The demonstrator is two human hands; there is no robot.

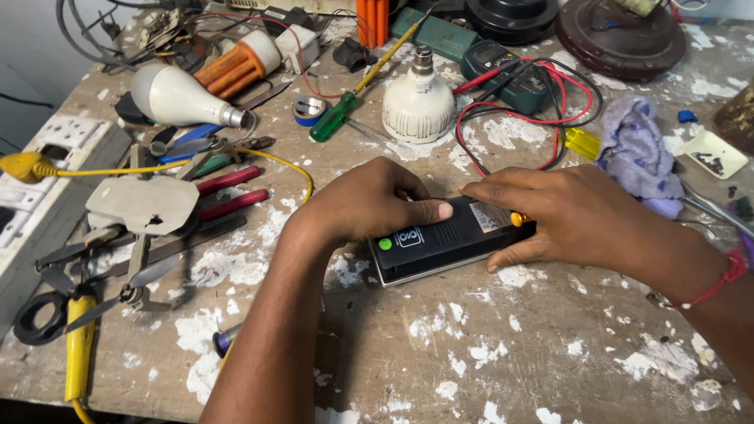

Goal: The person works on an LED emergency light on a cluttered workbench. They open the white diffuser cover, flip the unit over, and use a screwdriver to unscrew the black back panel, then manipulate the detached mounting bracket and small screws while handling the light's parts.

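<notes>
A flat black box-shaped device [440,243] with a green round button and a speaker grille lies on the paint-spattered workbench [471,345]. My left hand [369,200] is curled over its left end, thumb pressed along the top face. My right hand [565,216] grips the right end, fingers laid over the top. A small yellow-orange tip [517,219] shows beneath my right fingers; what it belongs to is hidden.
Two white bulb housings [419,102] [177,96], a green-handled screwdriver [338,116], a multimeter [510,71] with red and black leads, red-handled pliers [228,192], a tape roll [309,110], a purple cloth [636,153], scissors [47,310] and a yellow cable [78,353] lie around.
</notes>
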